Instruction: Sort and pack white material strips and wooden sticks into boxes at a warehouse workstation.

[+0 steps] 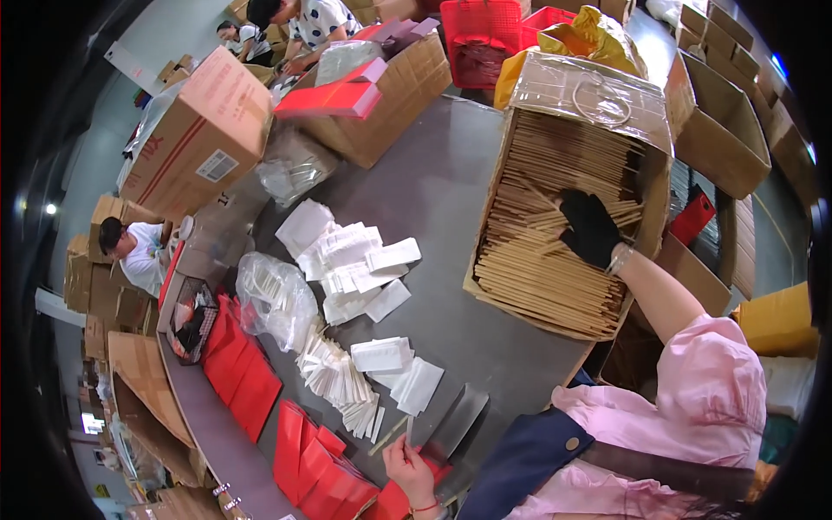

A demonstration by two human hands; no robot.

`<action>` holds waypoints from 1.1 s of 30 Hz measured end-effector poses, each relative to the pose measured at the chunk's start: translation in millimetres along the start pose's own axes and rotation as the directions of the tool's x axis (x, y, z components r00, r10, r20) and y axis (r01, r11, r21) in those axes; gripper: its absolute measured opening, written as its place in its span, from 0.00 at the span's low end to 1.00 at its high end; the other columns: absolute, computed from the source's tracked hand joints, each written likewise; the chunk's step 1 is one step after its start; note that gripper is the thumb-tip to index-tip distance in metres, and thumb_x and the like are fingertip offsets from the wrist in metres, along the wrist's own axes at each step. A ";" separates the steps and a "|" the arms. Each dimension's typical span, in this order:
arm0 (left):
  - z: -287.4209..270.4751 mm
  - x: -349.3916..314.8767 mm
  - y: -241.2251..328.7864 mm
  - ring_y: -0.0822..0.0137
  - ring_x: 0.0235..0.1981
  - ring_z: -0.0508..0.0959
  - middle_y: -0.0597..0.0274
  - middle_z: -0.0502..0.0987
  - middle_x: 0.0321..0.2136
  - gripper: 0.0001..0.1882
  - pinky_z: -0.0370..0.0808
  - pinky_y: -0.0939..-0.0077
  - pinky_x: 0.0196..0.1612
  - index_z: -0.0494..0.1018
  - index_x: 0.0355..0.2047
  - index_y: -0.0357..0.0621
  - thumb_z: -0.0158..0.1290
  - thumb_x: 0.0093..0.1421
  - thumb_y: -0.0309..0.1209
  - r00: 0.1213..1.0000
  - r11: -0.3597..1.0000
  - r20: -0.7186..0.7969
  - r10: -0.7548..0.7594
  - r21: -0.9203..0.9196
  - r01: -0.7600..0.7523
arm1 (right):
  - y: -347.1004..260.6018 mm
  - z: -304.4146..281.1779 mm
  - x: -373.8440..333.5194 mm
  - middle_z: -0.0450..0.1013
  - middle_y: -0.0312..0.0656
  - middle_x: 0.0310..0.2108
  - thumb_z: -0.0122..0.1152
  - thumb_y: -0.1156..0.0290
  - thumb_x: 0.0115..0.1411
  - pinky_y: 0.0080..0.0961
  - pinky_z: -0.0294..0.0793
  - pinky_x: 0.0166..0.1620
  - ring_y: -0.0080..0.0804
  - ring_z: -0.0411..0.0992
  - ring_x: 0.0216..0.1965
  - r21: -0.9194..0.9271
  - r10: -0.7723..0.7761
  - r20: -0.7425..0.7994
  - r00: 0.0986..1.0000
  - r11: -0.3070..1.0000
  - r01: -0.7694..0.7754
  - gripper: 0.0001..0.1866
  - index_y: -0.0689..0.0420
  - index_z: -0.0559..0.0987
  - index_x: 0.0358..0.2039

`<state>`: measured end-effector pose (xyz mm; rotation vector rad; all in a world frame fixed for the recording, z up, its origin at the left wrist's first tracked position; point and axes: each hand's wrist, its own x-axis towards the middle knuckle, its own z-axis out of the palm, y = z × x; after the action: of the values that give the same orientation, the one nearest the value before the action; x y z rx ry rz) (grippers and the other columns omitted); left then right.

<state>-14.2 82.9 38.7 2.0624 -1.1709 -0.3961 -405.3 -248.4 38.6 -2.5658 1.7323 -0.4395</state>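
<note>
My right hand (591,230), in a black glove, reaches down onto wooden sticks (555,290) in a cardboard box (485,225). Its fingers look spread over the sticks, several of which lie askew around it; the fingertips are partly hidden. Low in the view, my bare left hand (410,475) is closed in a pinch, with a thin whitish slip (410,430) standing up from its fingertips. Beside it are red sleeves (325,472) and a dark, shiny flat strip (464,420). Small white paper packets (338,381) lie fanned out past that hand, with more packets (347,251) piled farther off.
A clear plastic bag (273,299) of white packets lies at left, near more red sleeves (238,364) and a dark mesh basket (191,321). Large cartons (199,130) line the far edge, one topped with red packs (334,100). Other people (143,251) sit beyond the table.
</note>
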 end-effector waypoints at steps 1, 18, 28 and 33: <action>-2.4 3.3 4.9 0.57 0.33 0.78 0.51 0.72 0.34 0.09 0.76 0.68 0.35 0.76 0.40 0.32 0.48 0.61 0.20 1.000 0.998 0.014 0.028 0.057 -0.029 | -14.7 -8.2 -0.9 0.58 0.55 0.62 0.62 0.58 0.57 0.47 0.54 0.63 0.52 0.56 0.63 0.070 0.047 0.114 0.992 0.996 -0.055 0.32 0.60 0.67 0.58; 55.7 61.9 -30.1 0.49 0.41 0.71 0.52 0.73 0.37 0.17 0.69 0.57 0.47 0.75 0.40 0.42 0.63 0.50 0.31 0.977 0.942 0.038 0.211 0.259 -0.214 | -4.5 -24.4 -56.5 0.70 0.49 0.47 0.71 0.62 0.39 0.44 0.64 0.55 0.51 0.66 0.51 0.027 -0.206 -0.055 0.977 0.978 0.207 0.31 0.58 0.75 0.46; 57.6 65.8 -16.3 0.49 0.37 0.72 0.55 0.72 0.34 0.18 0.70 0.57 0.43 0.75 0.38 0.45 0.65 0.48 0.33 0.967 0.900 0.104 0.234 0.352 -0.256 | -9.6 -16.9 -59.6 0.71 0.45 0.31 0.58 0.72 0.51 0.38 0.69 0.46 0.45 0.70 0.39 -0.066 0.005 0.085 0.996 0.998 0.000 0.05 0.57 0.74 0.29; 52.2 63.9 -25.0 0.52 0.30 0.75 0.56 0.75 0.26 0.14 0.72 0.60 0.36 0.75 0.34 0.41 0.64 0.49 0.32 0.963 0.923 0.084 0.255 0.276 -0.269 | -16.5 -12.5 -58.7 0.71 0.44 0.31 0.57 0.73 0.52 0.38 0.68 0.47 0.44 0.70 0.39 -0.074 -0.031 0.080 0.996 0.997 0.037 0.04 0.56 0.74 0.30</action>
<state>5.8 14.7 -10.2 2.1039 -1.5883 -0.1518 -413.6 -186.7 40.3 -2.6283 1.7137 -0.2750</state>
